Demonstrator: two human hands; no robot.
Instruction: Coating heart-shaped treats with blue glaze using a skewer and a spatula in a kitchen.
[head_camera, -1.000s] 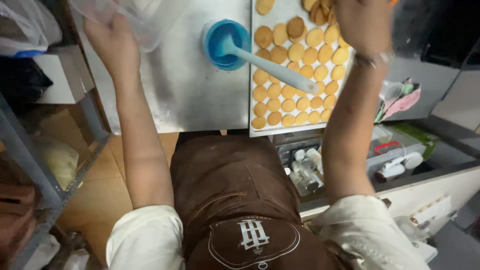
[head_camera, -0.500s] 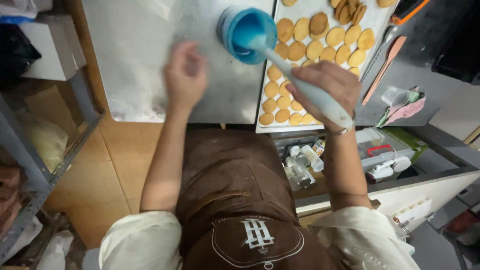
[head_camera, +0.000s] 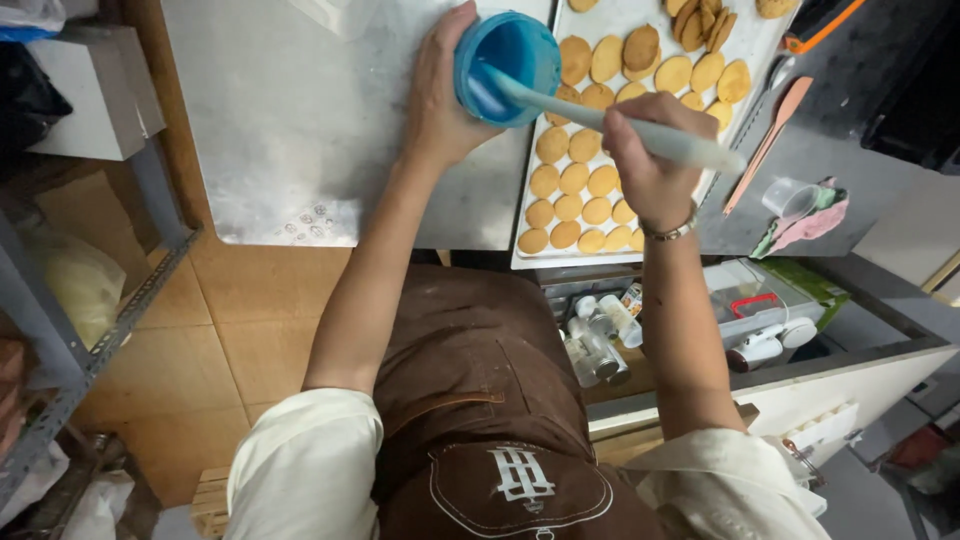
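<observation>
1. Head view: your left hand (head_camera: 437, 100) wraps closed around the side of a round blue cup (head_camera: 507, 67) that stands on the pale marble slab (head_camera: 290, 130), just beside the tray (head_camera: 640, 258).
2. Your right hand (head_camera: 645, 160) is closed on the thick white handle of a brush (head_camera: 600, 118), whose tip sits inside the cup; what the cup holds is hard to make out.
3. The tray carries rows of small round golden biscuits (head_camera: 568, 180), flat and smooth; its top is cut off by the frame edge.
4. Your right forearm hides part of the shelf below, where small bottles (head_camera: 600, 335) lie.
5. A salmon spatula (head_camera: 768, 140) lies on the dark counter, near a clear measuring cup (head_camera: 790, 198).
</observation>
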